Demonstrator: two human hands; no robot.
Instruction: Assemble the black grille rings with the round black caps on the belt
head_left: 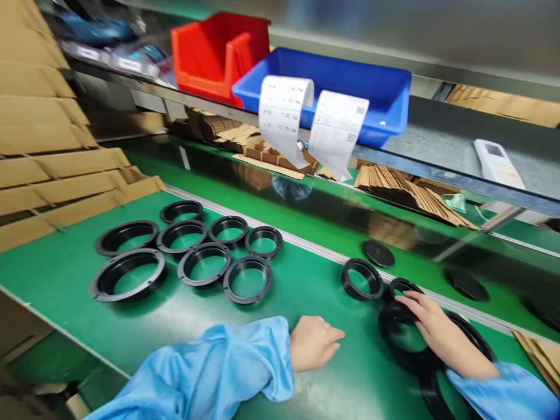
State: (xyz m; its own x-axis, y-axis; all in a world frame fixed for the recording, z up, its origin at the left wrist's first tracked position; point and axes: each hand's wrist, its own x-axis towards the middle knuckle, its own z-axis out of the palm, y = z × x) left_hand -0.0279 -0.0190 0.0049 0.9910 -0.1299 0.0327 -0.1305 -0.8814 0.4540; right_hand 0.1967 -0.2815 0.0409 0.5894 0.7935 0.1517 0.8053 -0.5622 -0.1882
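Observation:
My left hand, in a blue sleeve, rests over the green tabletop with its fingers curled in and nothing showing in them. To the right, my right hand reaches over a group of black plastic rings. Its fingers grip the edge of a blurred black ring; the thumb is hidden. Behind those fingertips a smaller black ring is partly covered, and a larger black ring shows behind the hand. Just left of them stands a single black ring. Farther left, several black flanged rings lie close together.
Above the bench runs a metal shelf with a red bin, a blue tray, hanging paper labels and a white handheld device. Folded cardboard is stacked at left. Black discs lie beyond the metal strip.

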